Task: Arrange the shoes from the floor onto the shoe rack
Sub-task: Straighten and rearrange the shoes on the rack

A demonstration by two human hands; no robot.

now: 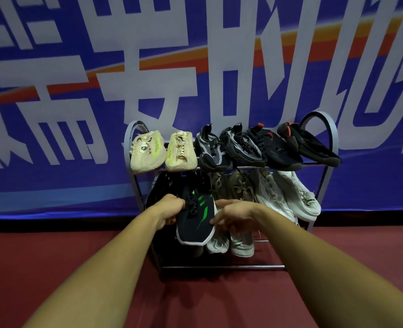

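Both hands out front at the shoe rack (332, 138), a grey metal frame w/ arched ends standing on a red floor (53, 252) against a blue banner (53, 114) w/ big white characters. Left hand (170, 210) grips the black sneaker w/ green stripes (195, 218) on its left side near the laces, fingers closed on the upper. Right hand (233, 215) is on the shoe's right edge, fingers curled around the side, thumb over the top. Shoe is at the middle shelf's left-center, toe toward camera, white sole edge showing; can't tell if it rests on the shelf bars or is carried. Another dark shoe w/ green marks (162, 188) sits just left/behind it, mostly in shadow. Top shelf, L to R: beige pair (163, 151), black/grey knit pair (228, 147), black pair w/ red heel tabs (295, 145). Middle shelf right of the hands: brownish pair (233, 185), then off-white pair (292, 197). Below the held shoe, two light grey shoes (231, 242) on the lower level, toes toward camera, partly hidden.
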